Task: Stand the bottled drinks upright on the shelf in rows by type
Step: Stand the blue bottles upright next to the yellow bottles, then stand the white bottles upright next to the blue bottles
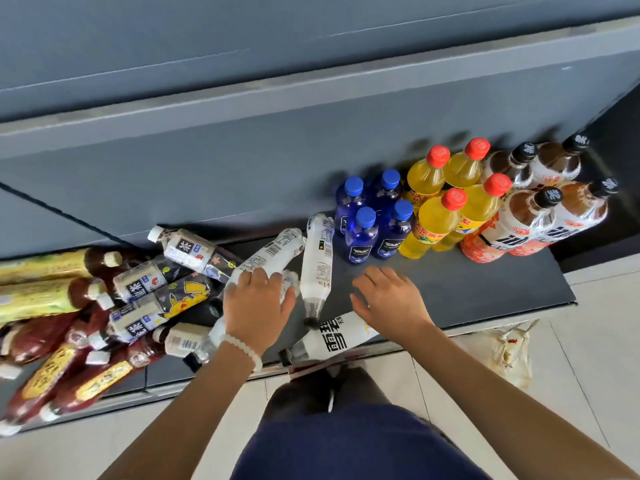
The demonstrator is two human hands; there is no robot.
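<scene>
The left hand (258, 299) is lying palm-down over a white-labelled clear bottle (221, 332) that is lying flat near the front of the dark grey shelf (467, 285), its fingers curling over the bottle's side, with a white bead bracelet (244, 348) sitting at the wrist; the right hand (389, 297) is hovering just above the shelf with fingers spread and loose, holding nothing, close to another white bottle with large black characters (337, 337) lying at the shelf's front edge. Two more white-labelled bottles are lying between and behind the hands, one (317, 265) pointing its black cap toward the person, the other (270, 251) slanting leftward. At the right, bottles are already standing upright in rows by type: four blue-capped blue bottles (374, 216); four red-capped yellow drinks (450, 199) beside them; four black-capped brown tea bottles (550, 199) at the far right. At the left, a jumbled heap is lying on its side: white-capped tea bottles with cartoon print (156, 296); dark red drinks with yellow labels (59, 375). A crumpled plastic bag (509, 344) is lying on the tiled floor (602, 341) to the right.
</scene>
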